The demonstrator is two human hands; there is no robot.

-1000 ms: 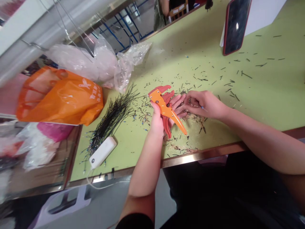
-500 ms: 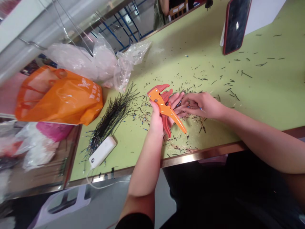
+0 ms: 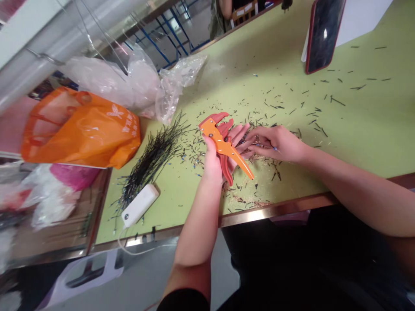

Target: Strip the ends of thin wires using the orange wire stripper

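An orange-and-red wire stripper (image 3: 223,144) lies across the palm of my left hand (image 3: 214,166). The thumb presses on the tool and the other fingers stretch out beneath it, its jaws pointing away from me. Beside those fingertips, my right hand (image 3: 280,144) has its fingers drawn together around a thin wire with a blue tip (image 3: 275,149); most of the wire is hidden. Short black wire offcuts (image 3: 275,106) lie scattered around both hands. To the left, a bundle of black wires (image 3: 152,160) with blue ends rests on the green table (image 3: 168,203).
A white power bank (image 3: 141,205) with a cable lies at the bundle's near end. An orange bag (image 3: 81,129) and clear plastic bags (image 3: 142,77) stand at the left. A phone (image 3: 325,36) leans upright at the far right. Part of another person (image 3: 226,7) shows beyond the table.
The wire stripper has tipped very slightly to the left in my left hand. My right hand stays almost in place, and the view has shifted a little.
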